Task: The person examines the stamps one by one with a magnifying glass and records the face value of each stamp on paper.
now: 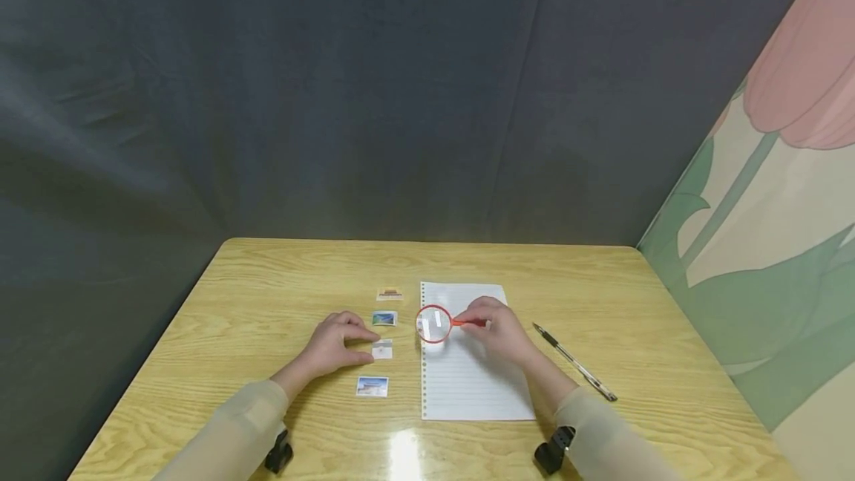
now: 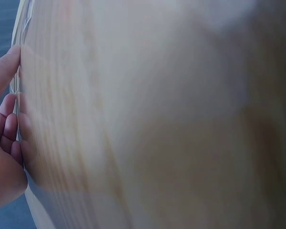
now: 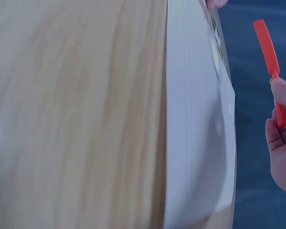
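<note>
My right hand [image 1: 499, 331] pinches a red-rimmed magnifying glass [image 1: 434, 324] by its handle. The lens is held above the left edge of a lined, punched sheet of paper [image 1: 470, 392]; in the right wrist view its red rim [image 3: 267, 47] appears edge-on, above the sheet. Resting on the table, my left hand [image 1: 332, 345] has thumb and index finger spread at the left corners of a small grey-white stamp [image 1: 383, 349]. Three more stamps stand in the same column: an orange one [image 1: 390, 294], a blue-green one [image 1: 384, 318] and a blue one [image 1: 372, 387] nearest me.
A pen [image 1: 574, 362] lies slantwise on the wooden table [image 1: 267, 280], right of the paper. Behind the table's far edge hangs a dark curtain [image 1: 374, 95]. A wall with a painted tulip [image 1: 801, 65] borders the right side.
</note>
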